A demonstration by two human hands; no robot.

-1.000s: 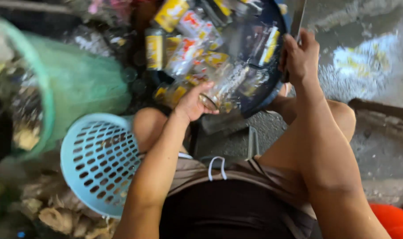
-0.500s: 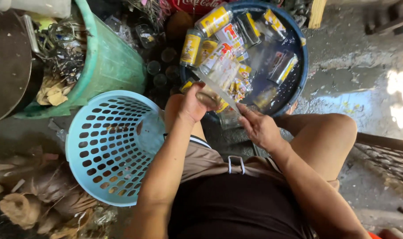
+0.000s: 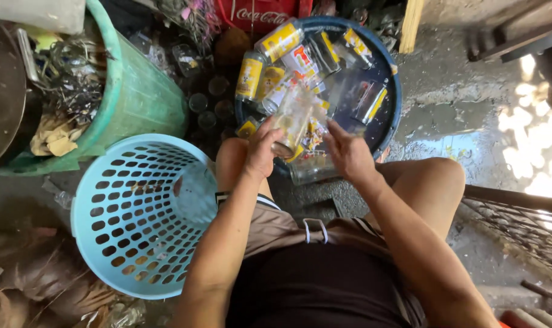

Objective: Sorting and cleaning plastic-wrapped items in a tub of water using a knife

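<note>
- Bottles — one clear glass bottle [image 3: 291,121] is in my left hand [image 3: 260,152], fingers closed around its lower end, held just above the near rim of the dark blue tub [image 3: 392,115].
- My right hand [image 3: 347,155] sits just beside it, fingers half curled and loose, gripping nothing that I can make out; a second clear bottle [image 3: 312,173] lies right under that hand, at the tub's edge.
- Ahead of both hands, the tub looks well stocked with bottles, many wearing yellow labels [image 3: 250,76], so I judge most of the sorting is left.
- To the left of my left hand, the light blue perforated basket [image 3: 115,243] shows only its bare bottom; nothing seems dropped in yet.
- Beyond the basket stands a green bucket [image 3: 139,91] stuffed with scrap.
</note>
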